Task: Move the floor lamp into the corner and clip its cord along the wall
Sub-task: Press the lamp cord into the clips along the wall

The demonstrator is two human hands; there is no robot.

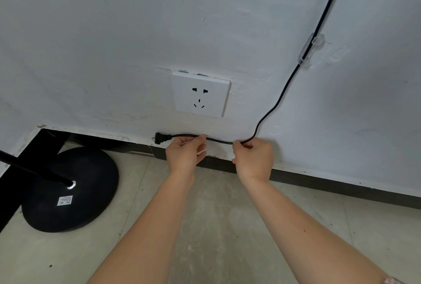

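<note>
Soft, even daylight fills the scene, bright without harshness, and its source is hard to place, perhaps behind the viewer. The white wall [114, 32] reads slightly blue-grey. Below the fingers [200, 141] of the left hand [184, 153] only a faint shadow falls on the wall, and the right hand [254, 158] casts little more. A small glare spot shines on the metal collar [71, 185] of the lamp base [70, 189], left of the fingers. Focus is sharp around the fingers; wide-angle distortion bends the skirting line [341, 186] and stretches the forearms toward the lower edge.
</note>
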